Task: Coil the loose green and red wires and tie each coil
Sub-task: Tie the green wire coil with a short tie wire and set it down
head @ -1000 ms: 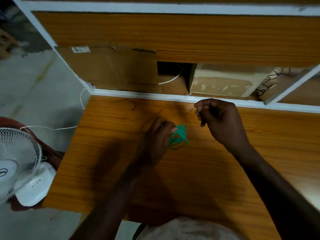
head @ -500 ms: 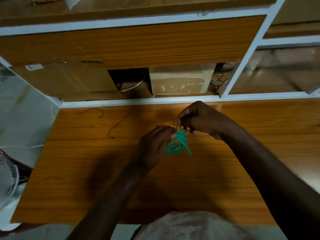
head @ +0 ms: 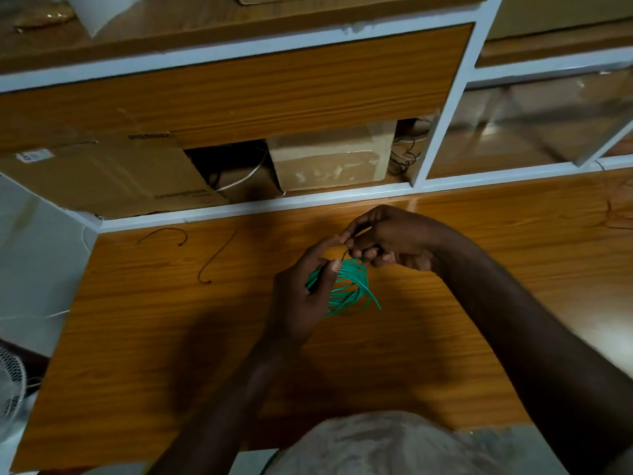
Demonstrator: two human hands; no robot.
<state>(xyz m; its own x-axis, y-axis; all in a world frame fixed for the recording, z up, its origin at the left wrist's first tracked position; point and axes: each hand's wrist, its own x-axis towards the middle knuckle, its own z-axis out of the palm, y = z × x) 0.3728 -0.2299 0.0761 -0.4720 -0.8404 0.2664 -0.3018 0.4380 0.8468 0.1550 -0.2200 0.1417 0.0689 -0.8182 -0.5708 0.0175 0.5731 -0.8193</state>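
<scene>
Left hand (head: 305, 299) gripped the green wire coil (head: 346, 291) at frame center, just above the desk (head: 154, 337). Right hand (head: 387, 240) pinched a thin dark tie wire (head: 345, 252) at the coil's top.

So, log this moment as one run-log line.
left hand: holds green coil | right hand: pinches dark tie wire at coil top | stage: tying

Two cardboard boxes (head: 113, 176) (head: 330, 154) sit in the shelf opening behind the desk's (head: 171, 337) back edge; a white fan (head: 8, 389) peeks beyond its left edge.
</scene>
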